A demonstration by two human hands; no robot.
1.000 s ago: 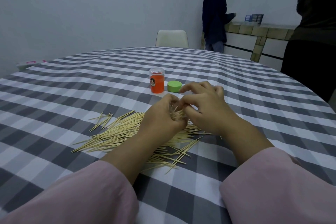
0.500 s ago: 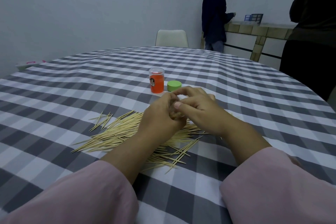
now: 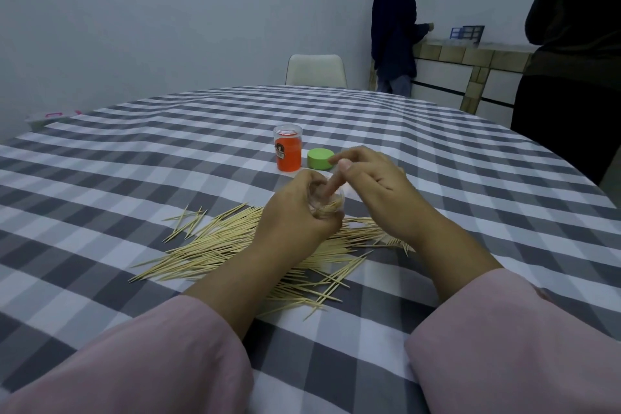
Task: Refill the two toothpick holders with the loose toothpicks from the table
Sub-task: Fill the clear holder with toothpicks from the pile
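A clear toothpick holder [image 3: 327, 200] sits at frame centre, tilted toward the camera, with the left hand [image 3: 295, 218] curled round it from the left. A few toothpicks lie inside. The right hand [image 3: 376, 185] reaches in from the right, one straight finger poked into the holder's mouth, holding nothing. Below both, loose toothpicks [image 3: 235, 242] lie spread on the checked tablecloth [image 3: 134, 161]. Just above stand an orange holder [image 3: 288, 148] and a green lid [image 3: 320, 158].

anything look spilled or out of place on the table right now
Yes: loose toothpicks lie scattered across the checked tablecloth under both wrists. The green lid sits off its holder beside the orange holder. The left hand grips a clear holder while a right hand finger pokes into it.
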